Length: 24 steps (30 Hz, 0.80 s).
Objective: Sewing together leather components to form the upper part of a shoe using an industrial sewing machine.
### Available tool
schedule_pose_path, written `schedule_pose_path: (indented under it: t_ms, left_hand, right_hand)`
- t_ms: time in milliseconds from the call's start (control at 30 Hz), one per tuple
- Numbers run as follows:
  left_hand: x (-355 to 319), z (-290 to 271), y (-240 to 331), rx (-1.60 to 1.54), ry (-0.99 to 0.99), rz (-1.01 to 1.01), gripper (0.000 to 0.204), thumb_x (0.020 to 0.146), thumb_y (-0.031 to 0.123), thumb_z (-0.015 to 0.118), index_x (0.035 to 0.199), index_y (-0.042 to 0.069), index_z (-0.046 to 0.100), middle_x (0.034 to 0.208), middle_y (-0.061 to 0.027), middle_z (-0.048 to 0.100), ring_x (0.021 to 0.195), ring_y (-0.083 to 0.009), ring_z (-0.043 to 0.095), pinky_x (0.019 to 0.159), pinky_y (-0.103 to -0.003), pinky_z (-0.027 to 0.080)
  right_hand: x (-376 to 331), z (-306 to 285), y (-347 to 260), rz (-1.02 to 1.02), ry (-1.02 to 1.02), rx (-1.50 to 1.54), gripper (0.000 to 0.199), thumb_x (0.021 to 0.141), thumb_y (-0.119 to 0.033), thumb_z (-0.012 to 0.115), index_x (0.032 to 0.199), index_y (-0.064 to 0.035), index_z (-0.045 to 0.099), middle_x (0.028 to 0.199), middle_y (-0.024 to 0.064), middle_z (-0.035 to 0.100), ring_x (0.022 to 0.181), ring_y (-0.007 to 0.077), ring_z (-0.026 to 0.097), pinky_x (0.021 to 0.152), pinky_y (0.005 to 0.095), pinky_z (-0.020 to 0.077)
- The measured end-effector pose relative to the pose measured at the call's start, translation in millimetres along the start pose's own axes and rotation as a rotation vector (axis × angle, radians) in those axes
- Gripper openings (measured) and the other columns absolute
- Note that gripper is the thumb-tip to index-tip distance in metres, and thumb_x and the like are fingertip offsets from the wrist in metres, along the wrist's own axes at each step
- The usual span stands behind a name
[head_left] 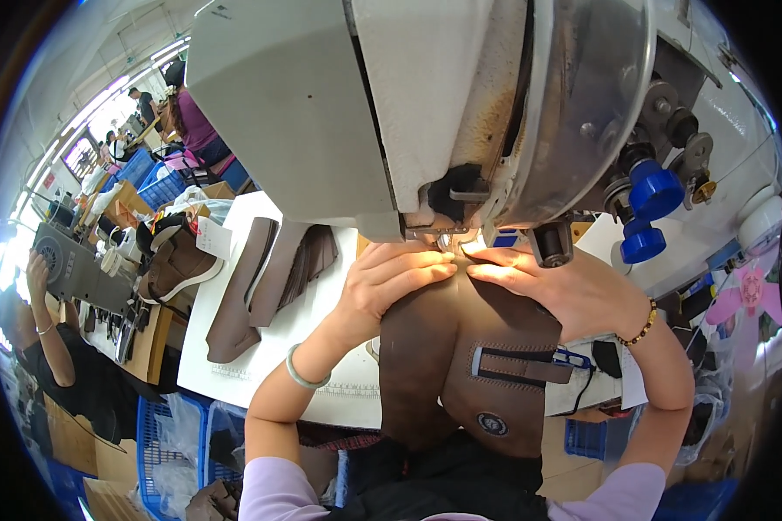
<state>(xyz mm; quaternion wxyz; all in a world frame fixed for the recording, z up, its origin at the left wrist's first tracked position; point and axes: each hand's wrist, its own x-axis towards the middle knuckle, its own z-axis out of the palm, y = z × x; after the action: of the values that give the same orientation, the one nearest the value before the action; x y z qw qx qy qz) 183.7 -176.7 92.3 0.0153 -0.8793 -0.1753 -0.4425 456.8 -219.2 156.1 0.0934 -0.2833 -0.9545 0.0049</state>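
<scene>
Under the needle area of a sewing machine (447, 234) lies a brown leather shoe upper (495, 356), lit by a lamp. Its panels meet along a middle line and hang toward my lap. One panel carries a stitched strap and a round dark badge (493, 424). My left hand (393, 276) is closed on the upper's left edge, fingertips pressed down close to the needle. From the other side my right hand (552, 286) grips the right panel, its fingertips beside the needle too. Both thumbs are hidden.
Brown leather pieces (278, 273) lie stacked on the white tabletop (339, 404) at left. Behind them stands a brown shoe (178, 265). Small scissors with blue handles (573, 358) rest at right. Blue baskets (174, 451) sit below left. Other people work farther off.
</scene>
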Motion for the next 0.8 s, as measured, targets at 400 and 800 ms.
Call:
schedule_pose_path:
  t_ms: [400, 800]
  left_hand:
    - [1.3, 2.8, -6.0, 0.033, 0.045, 0.046, 0.033, 0.067, 0.015, 0.076, 0.099, 0.007, 0.074, 0.101, -0.0053, 0.07, 0.092, -0.025, 0.065, 0.08, -0.034, 0.052]
    - [-3.5, 3.6, -10.8, 0.023, 0.048, 0.042, 0.04, 0.067, 0.023, 0.072, 0.106, 0.012, 0.074, 0.101, -0.002, 0.069, 0.1, -0.0236, 0.065, 0.081, -0.034, 0.051]
  right_hand:
    - [1.6, -2.7, -1.1, 0.024, 0.017, 0.003, 0.09, 0.054, -0.004, 0.073, 0.14, -0.0092, 0.046, 0.116, 0.0117, 0.057, 0.114, 0.0299, 0.053, 0.098, 0.0368, 0.0448]
    - [4.9, -5.2, -2.1, 0.073, -0.146, -0.105, 0.088, 0.071, -0.035, 0.076, 0.148, -0.0156, 0.039, 0.151, 0.0047, 0.041, 0.123, 0.0283, 0.053, 0.102, 0.038, 0.042]
